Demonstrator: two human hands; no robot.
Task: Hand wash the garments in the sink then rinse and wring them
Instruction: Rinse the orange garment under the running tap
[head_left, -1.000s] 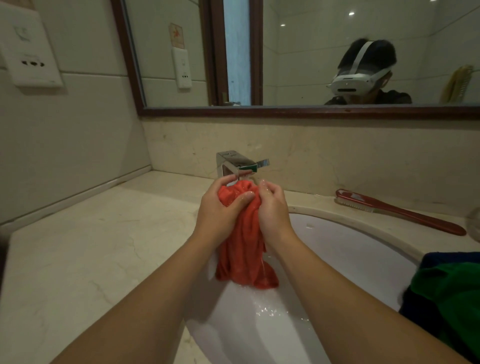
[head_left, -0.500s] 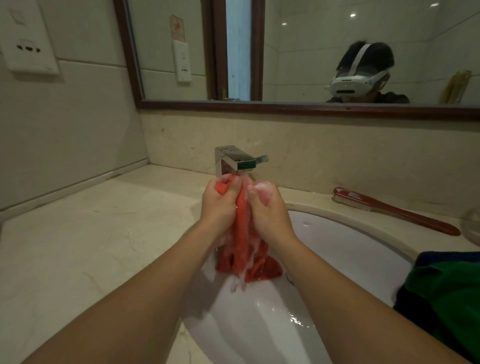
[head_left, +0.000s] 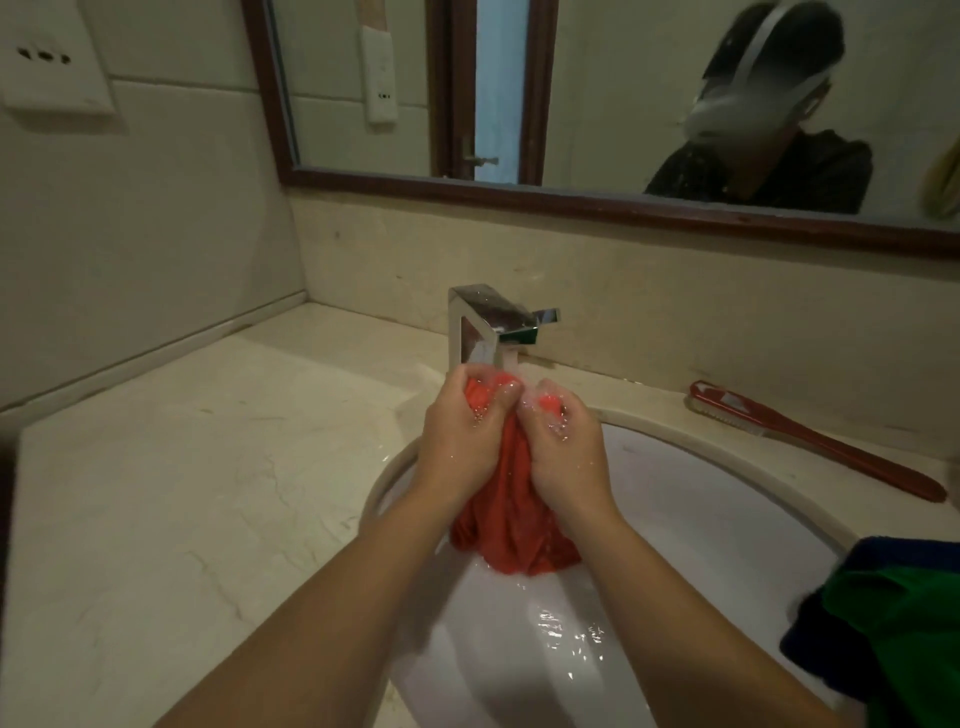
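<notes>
Head view gives me two hands and one red garment (head_left: 511, 530), bunched between them above the back edge of the sink (head_left: 701, 519). My left hand (head_left: 462, 431) has its fingers curled round the top of the cloth, and my right hand (head_left: 563, 447) grips it just beside, knuckles nearly touching. The rest of the garment hangs down into the basin. One faucet (head_left: 491, 325) stands at the back rim, and water runs from its spout onto the cloth and fingers. I count two more garments piled at the sink's right edge, one green (head_left: 904, 634) over one dark blue (head_left: 826, 644). A single red brush (head_left: 810, 441) lies on the counter (head_left: 182, 467) along the back right edge. One wall socket (head_left: 52, 62) sits at the upper left.
</notes>
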